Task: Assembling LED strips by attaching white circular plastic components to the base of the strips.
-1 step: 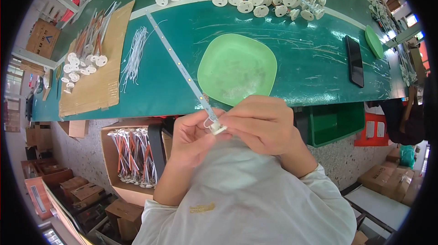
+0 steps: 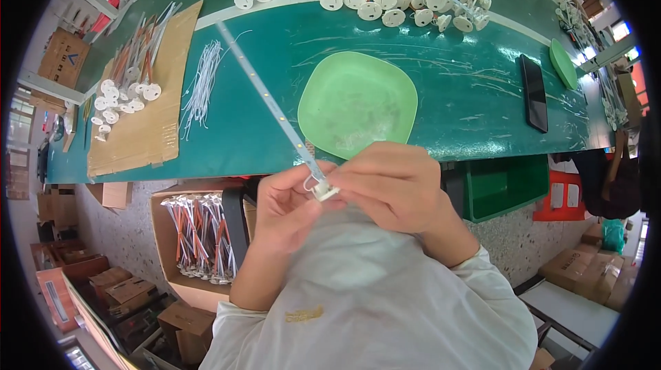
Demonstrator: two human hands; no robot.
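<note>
both hands [image 2: 284, 210] [image 2: 394, 187] curled nearly closed, pinching a white base [image 2: 326, 193], light strip [image 2: 270, 102] attached

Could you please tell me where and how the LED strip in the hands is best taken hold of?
Probably by its white end piece, pinched from the near side, where the left hand and right hand meet: it looks chunkier than the long, thin LED strip, which slants away to the upper left.
</note>
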